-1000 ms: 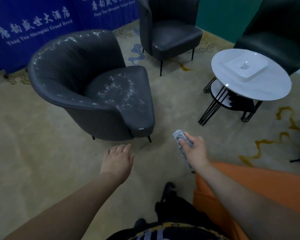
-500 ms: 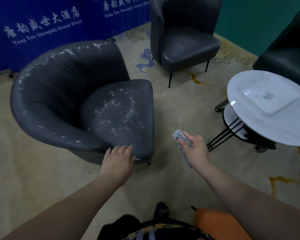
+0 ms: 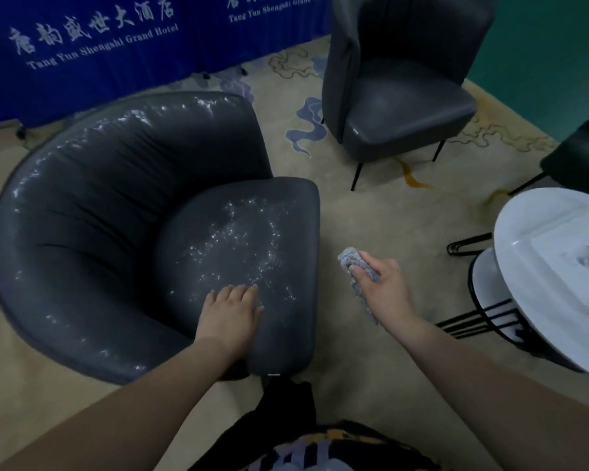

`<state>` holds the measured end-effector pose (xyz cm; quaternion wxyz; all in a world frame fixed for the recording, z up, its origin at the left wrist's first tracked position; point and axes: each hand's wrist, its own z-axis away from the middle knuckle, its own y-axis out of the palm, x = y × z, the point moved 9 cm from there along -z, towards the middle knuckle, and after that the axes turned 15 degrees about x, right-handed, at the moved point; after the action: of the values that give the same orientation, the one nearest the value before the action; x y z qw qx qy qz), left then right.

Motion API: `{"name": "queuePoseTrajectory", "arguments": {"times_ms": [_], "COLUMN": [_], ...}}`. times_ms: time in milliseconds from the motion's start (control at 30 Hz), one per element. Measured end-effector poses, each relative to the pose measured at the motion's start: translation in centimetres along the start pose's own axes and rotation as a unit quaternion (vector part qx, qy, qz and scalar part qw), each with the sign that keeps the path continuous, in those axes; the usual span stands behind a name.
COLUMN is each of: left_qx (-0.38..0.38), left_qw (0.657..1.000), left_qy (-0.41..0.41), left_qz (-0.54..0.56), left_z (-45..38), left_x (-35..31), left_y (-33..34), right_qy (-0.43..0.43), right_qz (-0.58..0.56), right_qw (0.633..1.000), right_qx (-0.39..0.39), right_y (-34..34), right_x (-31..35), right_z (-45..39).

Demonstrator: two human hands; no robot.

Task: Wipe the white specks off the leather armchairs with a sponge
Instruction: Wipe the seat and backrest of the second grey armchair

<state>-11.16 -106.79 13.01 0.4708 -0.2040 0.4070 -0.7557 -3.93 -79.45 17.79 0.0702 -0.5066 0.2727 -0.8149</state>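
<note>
Speckled armchair [image 3: 116, 215], second armchair [image 3: 398, 96] behind, round white table [image 3: 541, 266] right

Hotel lounge: blue banner [image 3: 82, 39] reading "Grand Hotel", leather armchairs [image 3: 116, 232], patterned carpet [image 3: 388, 205], round side table [image 3: 531, 266].

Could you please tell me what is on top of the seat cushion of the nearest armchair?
White specks are scattered across the seat cushion, and the left hand lies over its front part. Whatever lies beneath that hand is covered.
</note>
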Motion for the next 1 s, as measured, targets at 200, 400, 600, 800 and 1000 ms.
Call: {"name": "queuePoseTrajectory", "arguments": {"times_ms": [200, 400, 600, 800, 1000], "left_qx": [0.014, 0.023, 0.025, 0.006, -0.014], "left_qw": [1.000, 0.994, 0.961, 0.853, 0.741], "left_qy": [-0.012, -0.085, -0.221, -0.396, -0.508], "left_qz": [0.012, 0.065, 0.167, 0.340, 0.439], "left_z": [-5.3, -7.9, -9.7, -7.9, -5.2], "left_x": [2.9, 5.9, 9.6, 8.5, 3.1], "left_y": [-3.3, -4.1, -3.3, -0.2, 2.2], "right_qy": [-0.009, -0.059, -0.141, -0.264, -0.300], "right_qz": [0.022, 0.064, 0.151, 0.242, 0.278], "right_qw": [0.999, 0.991, 0.946, 0.832, 0.740], "right_qx": [0.028, 0.106, 0.249, 0.424, 0.534], "right_y": [0.5, 4.3, 9.8, 16.2, 21.0], "right_x": [3.6, 8.2, 12.9, 17.3, 17.7], "right_z": [-7.3, -15.7, -25.1, -30.9, -30.4]}}
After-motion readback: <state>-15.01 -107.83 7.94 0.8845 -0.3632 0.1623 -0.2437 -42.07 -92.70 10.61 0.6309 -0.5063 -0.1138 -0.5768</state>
